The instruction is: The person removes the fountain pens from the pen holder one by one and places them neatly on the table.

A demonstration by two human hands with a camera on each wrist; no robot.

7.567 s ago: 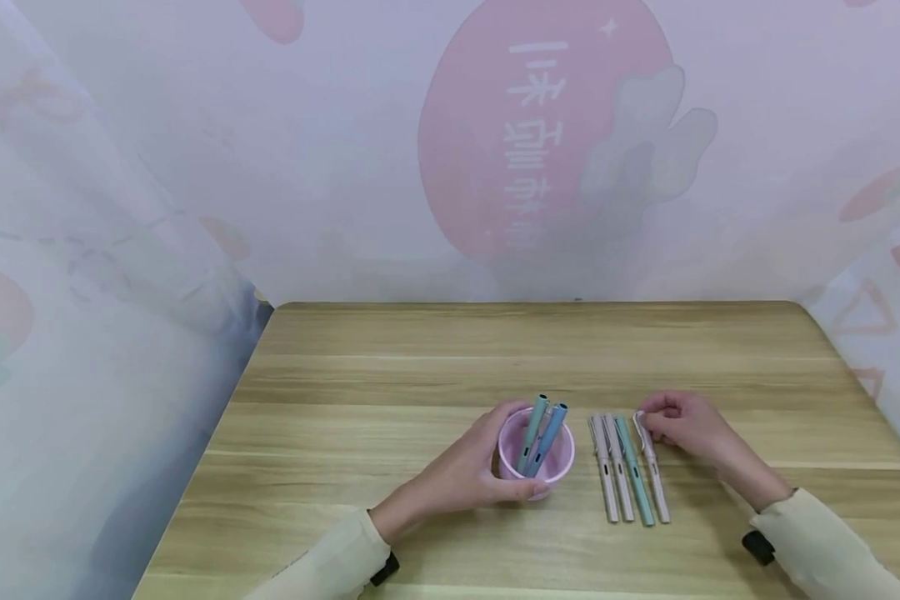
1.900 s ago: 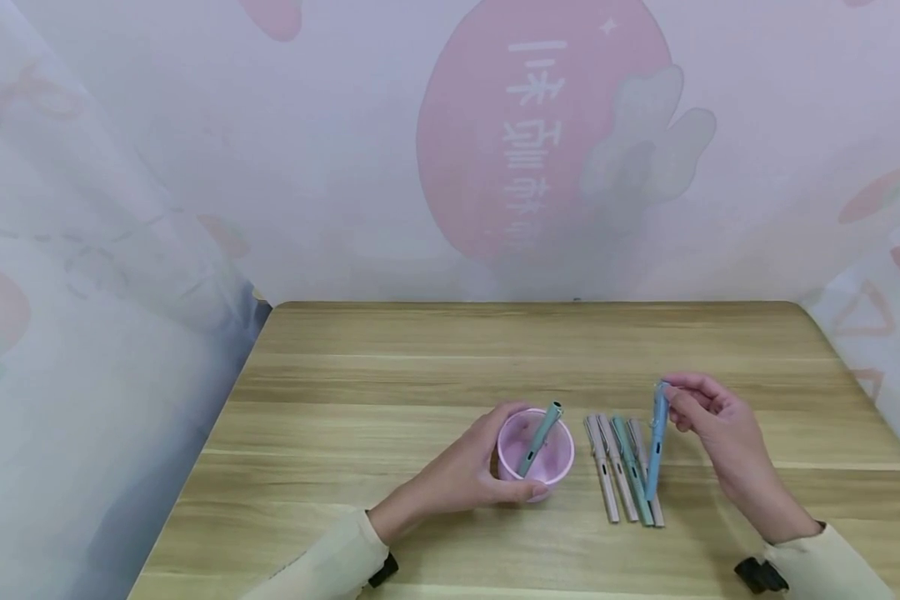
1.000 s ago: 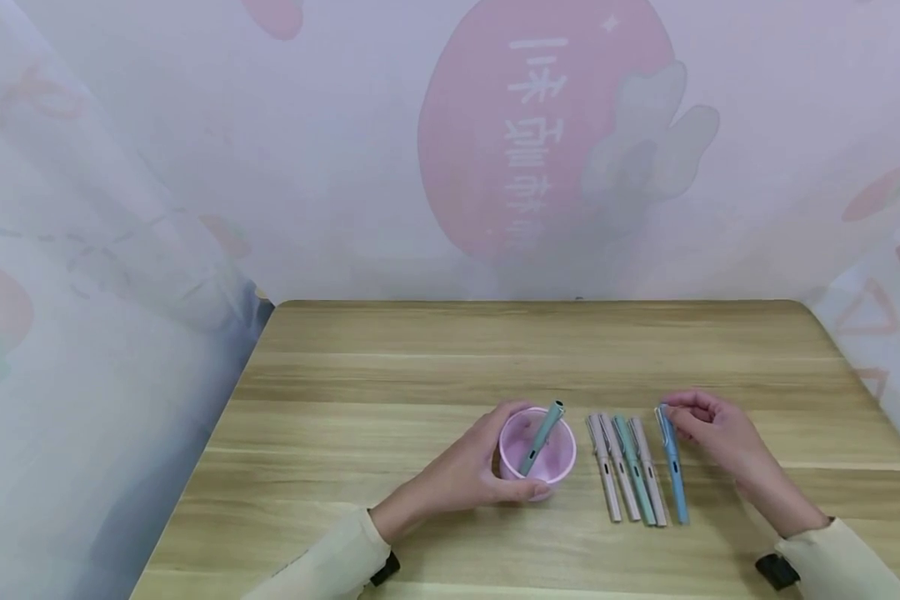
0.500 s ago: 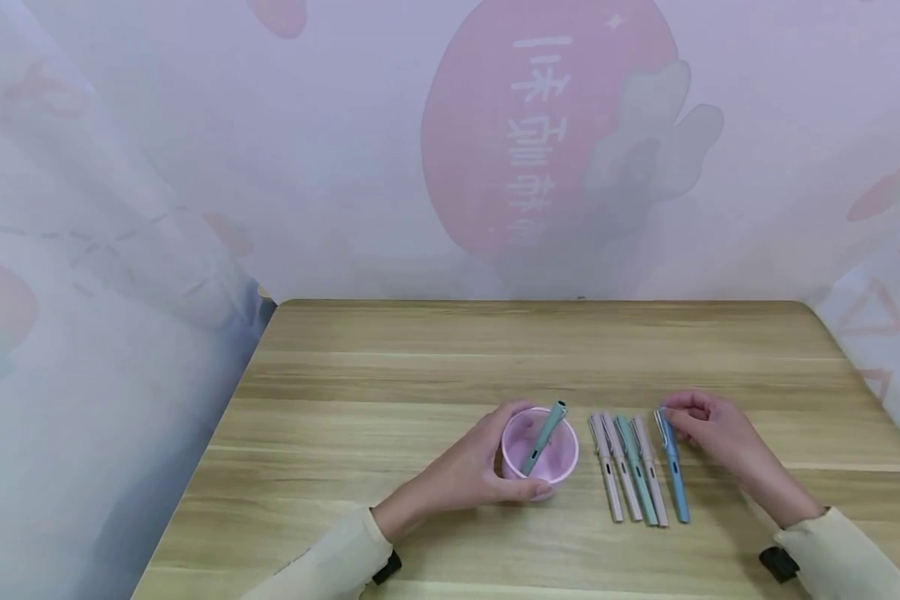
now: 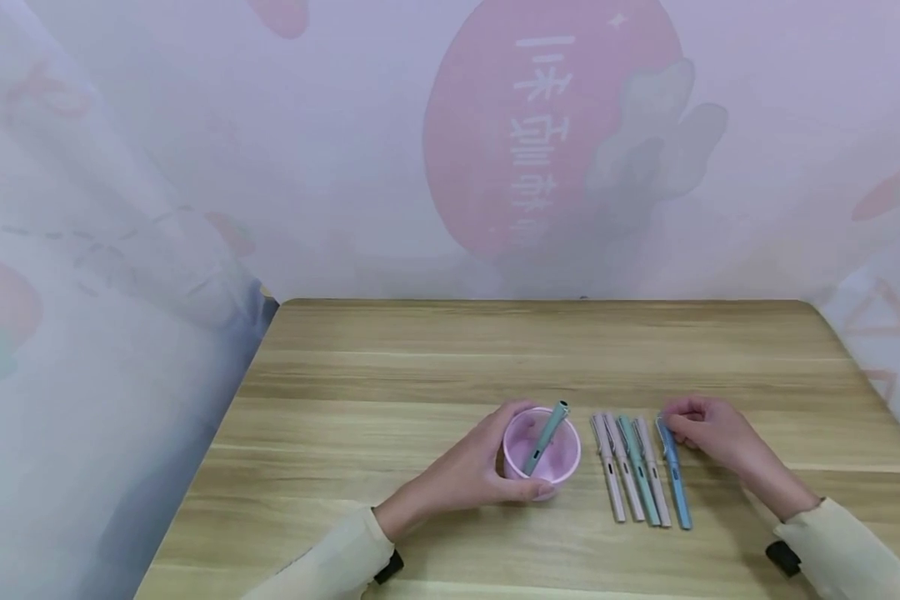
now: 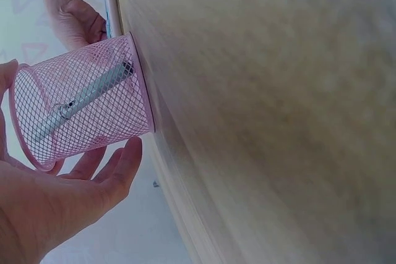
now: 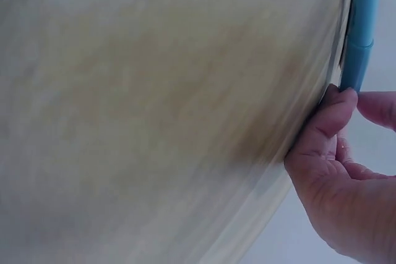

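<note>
A pink mesh cup [image 5: 551,467] stands on the wooden table [image 5: 435,367], and my left hand [image 5: 516,460] grips it from the left. One grey-green pen [image 5: 546,437] leans inside it. In the left wrist view, that pen [image 6: 86,99] shows through the cup's mesh [image 6: 43,134], and my fingers [image 6: 117,165] curl round the cup. To the right of the cup, several pens lie side by side: beige ones [image 5: 607,471], a green one [image 5: 639,475] and a blue pen [image 5: 677,483] at the far right. My right hand [image 5: 666,425] pinches the blue pen's far end. My thumb [image 7: 328,122] lies at the tip of the blue pen [image 7: 362,23].
Printed fabric walls [image 5: 120,208] close in the table on the left, back and right. The table's far half is bare wood. Cream sleeves cover both forearms [image 5: 330,562].
The cup held three pens before and now holds one. My right hand carried the blue pen over and laid it at the right of the row, and it still holds its end.
</note>
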